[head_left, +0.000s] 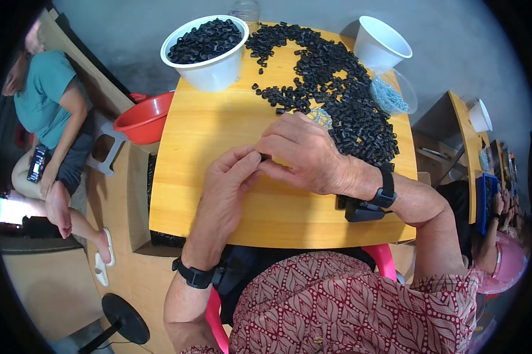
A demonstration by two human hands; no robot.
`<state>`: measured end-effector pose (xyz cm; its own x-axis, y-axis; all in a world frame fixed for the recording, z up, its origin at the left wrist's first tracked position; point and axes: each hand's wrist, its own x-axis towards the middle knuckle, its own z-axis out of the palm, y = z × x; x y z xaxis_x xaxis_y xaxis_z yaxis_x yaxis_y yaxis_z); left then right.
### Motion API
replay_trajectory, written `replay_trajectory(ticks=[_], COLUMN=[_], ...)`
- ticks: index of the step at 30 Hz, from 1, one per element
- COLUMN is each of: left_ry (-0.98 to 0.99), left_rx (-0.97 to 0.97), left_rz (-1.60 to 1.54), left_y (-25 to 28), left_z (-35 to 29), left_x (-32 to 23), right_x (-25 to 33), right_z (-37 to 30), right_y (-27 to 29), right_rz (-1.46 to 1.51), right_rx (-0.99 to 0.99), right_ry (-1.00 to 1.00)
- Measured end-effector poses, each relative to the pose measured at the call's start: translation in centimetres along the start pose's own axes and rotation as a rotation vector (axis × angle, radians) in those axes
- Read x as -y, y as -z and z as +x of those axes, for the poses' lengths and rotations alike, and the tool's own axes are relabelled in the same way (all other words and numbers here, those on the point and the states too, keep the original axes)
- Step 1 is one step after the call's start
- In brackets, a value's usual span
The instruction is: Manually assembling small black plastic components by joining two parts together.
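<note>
Hands: fingertips meet over the table's near half, both pinched narrow.
White bucket (213, 80): 11 o'clock from the pinch, filled with black pieces; left hand is on that side.
Left hand (223, 180): thumb and forefinger closed on the small black piece, pointing to about 2 o'clock.
Small black piece (265, 157): at the meeting fingertips, only a dark sliver showing; long axis unreadable.
Right hand (304, 154): thumb and forefinger around the sliver, pointing to about 9 o'clock; can't tell if they grip it too or hold something finer.
Metal bits (321, 117): 2 o'clock from the pinch, just past right knuckles, partly covered by that hand.
Black heap (363, 121): 1 to 2 o'clock, right hand nearer; single pieces blur together.
Clear dish (413, 97): 2 o'clock, beyond the heap's right edge; silvery contents too small to make out.
</note>
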<state>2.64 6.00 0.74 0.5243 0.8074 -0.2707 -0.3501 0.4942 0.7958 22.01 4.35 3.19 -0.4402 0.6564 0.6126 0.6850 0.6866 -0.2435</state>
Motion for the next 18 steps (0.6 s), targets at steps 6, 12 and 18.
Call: replay_trajectory(ticks=[6, 12, 18], left_ry=[-0.016, -0.055, -0.214], left_rx=[0.006, 0.052, -0.089], left_rz=[0.006, 0.082, 0.286], left_y=[0.4, -0.1, 0.5], left_z=[-0.2, -0.4, -0.9], left_x=[0.4, 0.3, 0.0], right_x=[0.5, 0.5, -2.6], right_z=[-0.7, -0.9, 0.0], right_y=[-0.1, 0.9, 5.4], right_rz=[0.073, 0.062, 0.157], right_rx=[-0.042, -0.011, -0.058], right_ry=[-0.027, -0.006, -0.315])
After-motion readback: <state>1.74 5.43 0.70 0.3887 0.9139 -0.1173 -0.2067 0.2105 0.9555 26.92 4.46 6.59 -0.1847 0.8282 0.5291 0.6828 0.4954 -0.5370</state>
